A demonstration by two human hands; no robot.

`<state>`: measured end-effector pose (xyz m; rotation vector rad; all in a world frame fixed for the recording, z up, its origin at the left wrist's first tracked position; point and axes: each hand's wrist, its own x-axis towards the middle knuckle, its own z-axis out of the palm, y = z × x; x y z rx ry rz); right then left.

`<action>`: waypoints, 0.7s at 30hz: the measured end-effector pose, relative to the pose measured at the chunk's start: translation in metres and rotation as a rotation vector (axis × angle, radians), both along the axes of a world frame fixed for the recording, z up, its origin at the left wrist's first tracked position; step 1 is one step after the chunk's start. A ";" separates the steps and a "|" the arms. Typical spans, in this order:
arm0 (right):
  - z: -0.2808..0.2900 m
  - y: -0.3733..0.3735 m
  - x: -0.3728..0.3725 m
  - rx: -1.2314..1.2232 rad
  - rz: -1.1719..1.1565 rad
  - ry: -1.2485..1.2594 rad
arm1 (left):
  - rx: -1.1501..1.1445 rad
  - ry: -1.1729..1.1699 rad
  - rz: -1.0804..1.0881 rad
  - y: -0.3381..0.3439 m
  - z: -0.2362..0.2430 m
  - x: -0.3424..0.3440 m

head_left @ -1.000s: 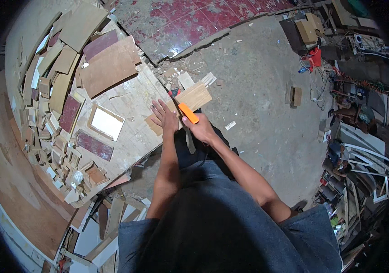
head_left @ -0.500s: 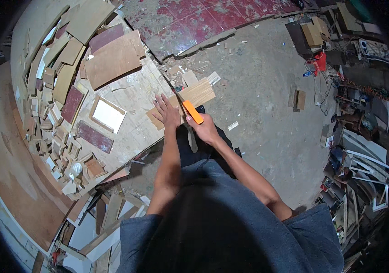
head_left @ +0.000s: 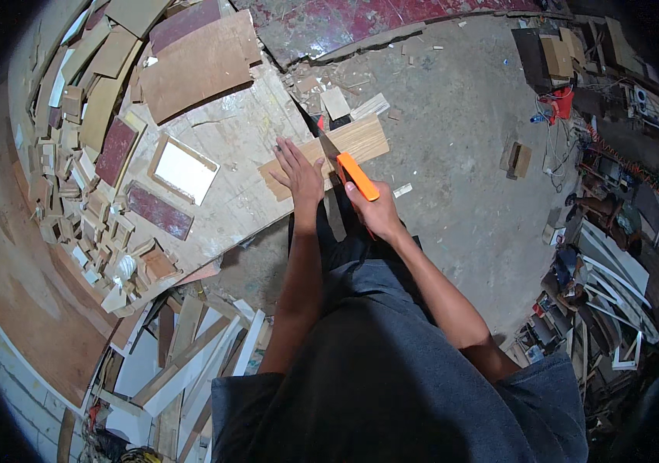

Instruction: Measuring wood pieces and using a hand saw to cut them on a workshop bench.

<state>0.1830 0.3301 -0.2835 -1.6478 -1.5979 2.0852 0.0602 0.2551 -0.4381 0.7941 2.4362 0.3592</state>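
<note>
A light wooden board (head_left: pixel 365 141) lies across the corner of the workbench, its right end sticking out past the edge over the floor. My left hand (head_left: pixel 304 176) presses flat on the board's left part, fingers spread. Closed round the orange handle of a handsaw (head_left: pixel 357 176), my right hand (head_left: pixel 378 210) is just off the bench edge. The saw's blade slants away to the upper left across the board, close to the left fingers, and its far tip looks red. How deep the blade sits in the wood cannot be made out.
The workbench (head_left: pixel 225 158) carries a white framed panel (head_left: pixel 184 171), a dark red piece (head_left: pixel 160 210), a brown plywood sheet (head_left: pixel 198 69) and many small offcuts. Loose offcuts lie on the concrete floor (head_left: pixel 453 139). Scrap strips lean below left; cables and clutter line the right.
The view has shifted, so the bench sits higher in it. My right hand and the saw have moved slightly right relative to the board. My left hand stays flat on it.
</note>
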 end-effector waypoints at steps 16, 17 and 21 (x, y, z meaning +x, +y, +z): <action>-0.020 0.010 -0.016 -0.033 0.023 -0.053 | -0.055 -0.075 0.026 0.004 0.003 -0.002; -0.020 0.010 -0.016 -0.053 0.011 -0.046 | -0.036 -0.085 0.033 0.004 0.004 -0.002; -0.025 0.002 -0.006 0.072 0.008 -0.015 | -0.038 -0.090 0.029 0.005 0.006 -0.003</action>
